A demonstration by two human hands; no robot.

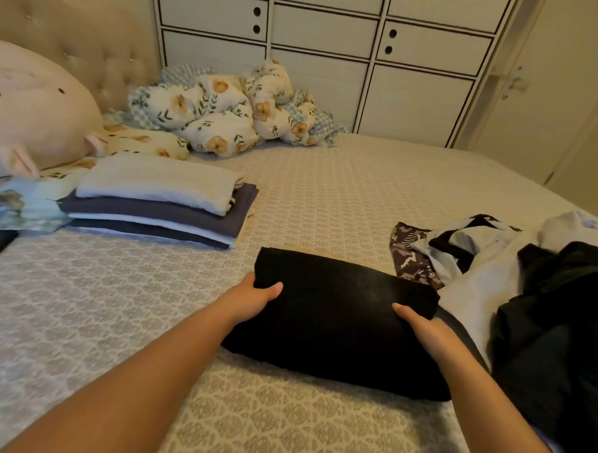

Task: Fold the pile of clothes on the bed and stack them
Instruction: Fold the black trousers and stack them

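Black folded garment sits centre-low on the bed, roughly 6 o'clock of frame centre, already a compact rectangle. Left hand grips its left edge, thumb on top, fingers tucked under the cloth. Right hand holds the right edge the same way, thumb lying on top; the under-fingers are hidden, so each grip reads as a pinch on the garment's side.

Step in hand, by my read: fold finished, piece being picked up for stacking. Folded stack lies at 10 o'clock from the black piece, well apart, cream item on top of purple and white layers. Unfolded pile lies at 3 o'clock, just beside the black garment and touching its right end; mixed dark, grey and patterned cloth.

Next move likely calls for lifting level with both hands, carrying up-left, and setting down square on the cream top layer without letting the fold open. Risk: thick fold may sag in the middle or slide off the stack.

Floral bedding bunched at 12 o'clock; plush pillow at far 9–10 o'clock.
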